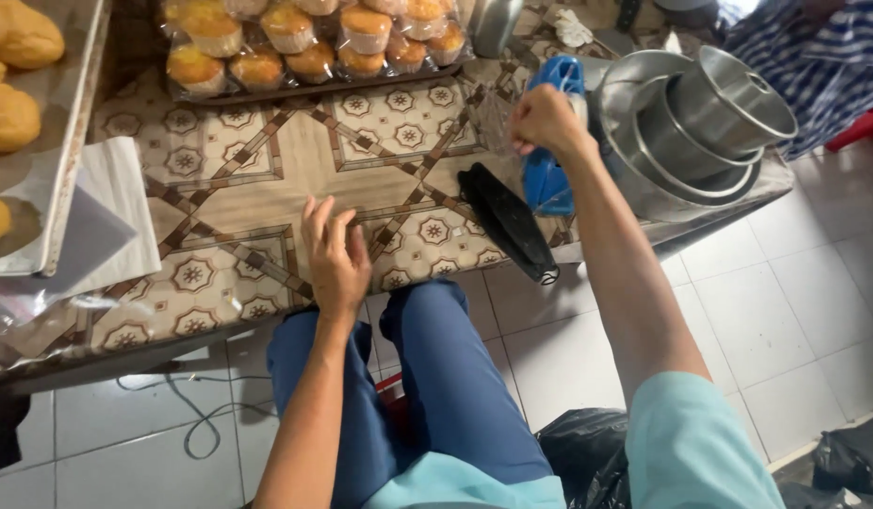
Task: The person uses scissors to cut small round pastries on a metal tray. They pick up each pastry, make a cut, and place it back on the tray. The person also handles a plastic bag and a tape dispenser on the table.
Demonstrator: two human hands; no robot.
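Just right of the frame's centre, near the top, the right hand [546, 121] is closing in a fist around a blue tool [549, 165] that looks like a tape dispenser or sealer, standing on end on the table [257, 188]; the fingers are wrapping its upper part, so only the blue top above the knuckles and the blue body below the wrist are showing. The left hand [334, 254] is lying flat and empty in the middle of the frame, fingers spread loosely on the patterned table cover near the table's front edge, well apart from the blue tool. Between the two hands, closer to the right one, a black face mask [507, 221] is lying on the table with one end hanging over the edge. Just to the right of the blue tool, stacked round metal baking tins [700, 123] are sitting at the table's corner. Along the top of the frame, wrapped cupcakes [314, 42] are resting in clear packaging, cut off by the upper edge. At the upper left, a tray [55, 179] with golden buns [17, 38] is running out of the frame. What exactly the blue tool is cannot be told, since the hand is covering much of it.
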